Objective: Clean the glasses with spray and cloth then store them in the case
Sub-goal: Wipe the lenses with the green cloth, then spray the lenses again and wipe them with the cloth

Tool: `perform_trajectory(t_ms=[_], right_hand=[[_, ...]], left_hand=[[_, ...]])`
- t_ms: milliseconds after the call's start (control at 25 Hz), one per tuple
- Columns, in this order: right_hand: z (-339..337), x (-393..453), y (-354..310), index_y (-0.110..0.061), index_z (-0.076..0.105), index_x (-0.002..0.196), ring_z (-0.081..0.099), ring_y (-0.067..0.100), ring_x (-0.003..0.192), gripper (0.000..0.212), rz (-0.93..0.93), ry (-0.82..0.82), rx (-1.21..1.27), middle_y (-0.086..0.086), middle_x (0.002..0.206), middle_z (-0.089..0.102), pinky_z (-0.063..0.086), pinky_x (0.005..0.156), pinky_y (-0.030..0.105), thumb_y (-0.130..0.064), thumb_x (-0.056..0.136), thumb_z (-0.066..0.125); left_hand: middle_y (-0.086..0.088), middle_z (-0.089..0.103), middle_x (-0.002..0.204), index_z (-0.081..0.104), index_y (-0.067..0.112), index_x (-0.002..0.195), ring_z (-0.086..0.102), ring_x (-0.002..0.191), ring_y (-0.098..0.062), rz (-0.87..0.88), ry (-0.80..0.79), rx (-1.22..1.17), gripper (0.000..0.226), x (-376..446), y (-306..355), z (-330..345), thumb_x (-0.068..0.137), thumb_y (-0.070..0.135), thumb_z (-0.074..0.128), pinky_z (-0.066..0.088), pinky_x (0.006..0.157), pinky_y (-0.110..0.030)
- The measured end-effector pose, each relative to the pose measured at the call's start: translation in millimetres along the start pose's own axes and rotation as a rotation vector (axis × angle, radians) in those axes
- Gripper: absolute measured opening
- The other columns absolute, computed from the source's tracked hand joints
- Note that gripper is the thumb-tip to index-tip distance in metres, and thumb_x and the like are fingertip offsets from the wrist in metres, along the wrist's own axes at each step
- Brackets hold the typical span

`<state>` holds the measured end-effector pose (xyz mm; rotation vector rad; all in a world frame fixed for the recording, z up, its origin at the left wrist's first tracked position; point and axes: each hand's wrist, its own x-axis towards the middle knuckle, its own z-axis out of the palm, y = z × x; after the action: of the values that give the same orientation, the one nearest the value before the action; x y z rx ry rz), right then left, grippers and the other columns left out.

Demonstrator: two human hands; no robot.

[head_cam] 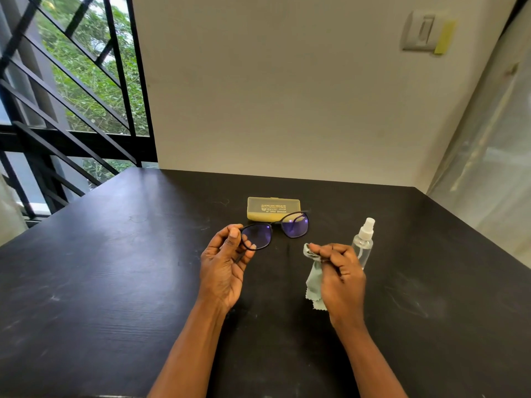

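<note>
While the left hand pinches one end of a pair of dark-framed glasses between thumb and fingertips, its grip closed on the rim of the nearer lens, the frame is held up off the black worktop with the lenses tilted toward the camera. Just to the right of that grip, and apart from the glasses, the right hand is curled shut around a pale grey-green cloth, one bunched corner showing at the fingertips and the rest hanging below the palm. Behind the right hand and partly hidden by it, a clear spray bottle with a white nozzle stands upright on the worktop. Beyond the glasses, farther from the person, a yellow case lies closed on the worktop, its far lens overlapping the case's front edge in this view. A cream wall rises behind the worktop, with a barred window off to the left showing green foliage.
</note>
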<state>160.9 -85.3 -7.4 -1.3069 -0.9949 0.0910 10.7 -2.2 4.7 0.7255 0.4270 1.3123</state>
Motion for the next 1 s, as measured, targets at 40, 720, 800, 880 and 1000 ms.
perform_trajectory(t_ms=[40, 720, 800, 880, 1000], right_hand=[[0.3, -3.6, -0.4, -0.013, 0.071, 0.090, 0.058, -0.003, 0.087, 0.039, -0.014, -0.053, 0.004, 0.002, 0.092, 0.059, 0.044, 0.078, 0.005, 0.020, 0.079, 0.052], [-4.2, 33.8, -9.6, -0.007, 0.065, 0.080, 0.057, 0.016, 0.064, 0.024, 0.676, -0.026, 0.451, 0.007, 0.071, 0.063, 0.047, 0.059, 0.024, -0.023, 0.093, 0.052], [-7.5, 56.7, -9.3, -0.005, 0.064, 0.084, 0.061, 0.015, 0.061, 0.024, 0.862, -0.008, 0.625, 0.007, 0.068, 0.064, 0.052, 0.056, 0.024, -0.026, 0.089, 0.057], [-5.5, 69.9, -7.9, -0.002, 0.063, 0.087, 0.064, 0.015, 0.062, 0.027, 0.954, -0.022, 0.739, 0.008, 0.070, 0.066, 0.056, 0.053, 0.023, -0.029, 0.085, 0.062], [0.3, 79.0, -7.9, -0.001, 0.062, 0.088, 0.066, 0.016, 0.060, 0.023, 1.011, -0.045, 0.821, 0.012, 0.073, 0.067, 0.057, 0.050, 0.022, -0.024, 0.084, 0.064]], left_hand=[[0.001, 0.068, 0.065, 0.065, 0.013, 0.089, 0.064, 0.059, -0.009, 0.002, 0.000, -0.001, 0.015, 0.4, 0.0, 0.4, 0.077, 0.018, 0.057, 0.057, 0.059, -0.021], [-0.001, 0.063, 0.063, 0.065, 0.013, 0.081, 0.063, 0.061, -0.010, -0.027, -0.041, -0.006, 0.017, -5.6, 2.5, -3.4, 0.085, 0.008, 0.049, 0.057, 0.062, -0.022], [-0.001, 0.063, 0.064, 0.066, 0.014, 0.078, 0.063, 0.061, -0.011, -0.034, -0.064, -0.017, 0.014, -7.2, 3.6, -4.3, 0.078, 0.011, 0.052, 0.057, 0.062, -0.023], [-0.002, 0.062, 0.064, 0.067, 0.014, 0.075, 0.062, 0.060, -0.011, -0.043, -0.082, -0.007, 0.015, -7.9, 3.6, -4.7, 0.074, 0.011, 0.052, 0.056, 0.061, -0.024], [-0.003, 0.060, 0.065, 0.066, 0.012, 0.073, 0.059, 0.058, -0.012, -0.052, -0.086, 0.020, 0.016, -8.1, 2.5, -4.6, 0.072, 0.009, 0.050, 0.055, 0.058, -0.024]])
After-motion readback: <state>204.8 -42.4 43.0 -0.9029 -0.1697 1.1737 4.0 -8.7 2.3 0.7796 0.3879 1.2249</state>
